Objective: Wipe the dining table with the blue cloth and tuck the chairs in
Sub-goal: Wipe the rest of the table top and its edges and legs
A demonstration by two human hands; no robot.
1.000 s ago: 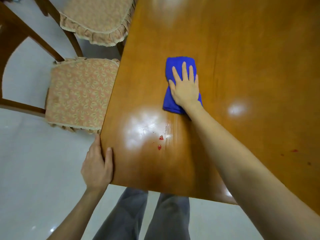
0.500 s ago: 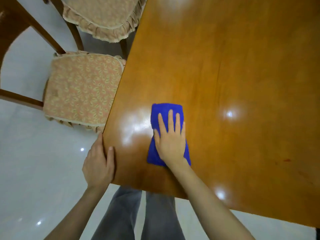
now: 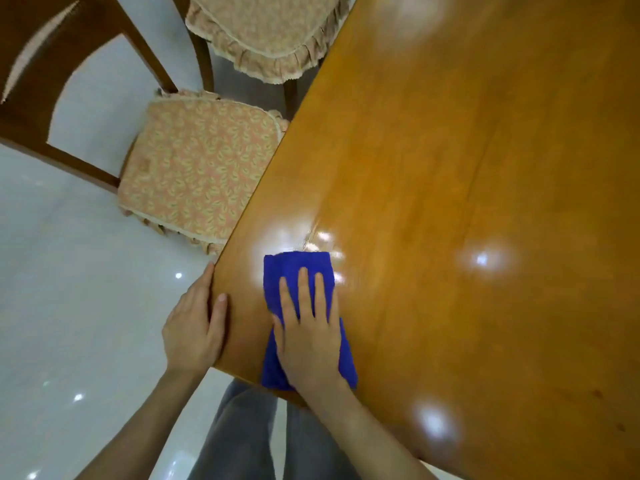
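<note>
A glossy pale tiled floor (image 3: 69, 306) fills the nine o'clock side of the view, dotted with small glints of light. At ten o'clock stands a dark brown wooden chair with an arched back (image 3: 24, 109). Its seat carries a peach cushion with a yellow leaf print and a frilled hem (image 3: 194, 174), whose right edge is hidden by the long side of a glossy orange-brown wooden table (image 3: 450, 168). At twelve o'clock of that cushion is a second chair (image 3: 273, 32), also close against the table (mostly its frilled peach cushion shows).

The left hand (image 3: 194, 330) is at the table's near left corner, at seven o'clock from the view's centre. It is released, its fingers straight along the side edge and its thumb flat on the top. Just at three o'clock of it a folded bright blue cloth (image 3: 298, 271) lies on the table, its length running from six to twelve o'clock and its near end at the table's near edge. The right hand (image 3: 308, 341) lies flat on the cloth's near half, fingers straight and slightly spread, pressing it down without clenching.

At six o'clock, below the table edge, the person's grey trousers (image 3: 242, 441) show. Bright reflections sit on the tabletop at twelve, three and five o'clock of the cloth.
</note>
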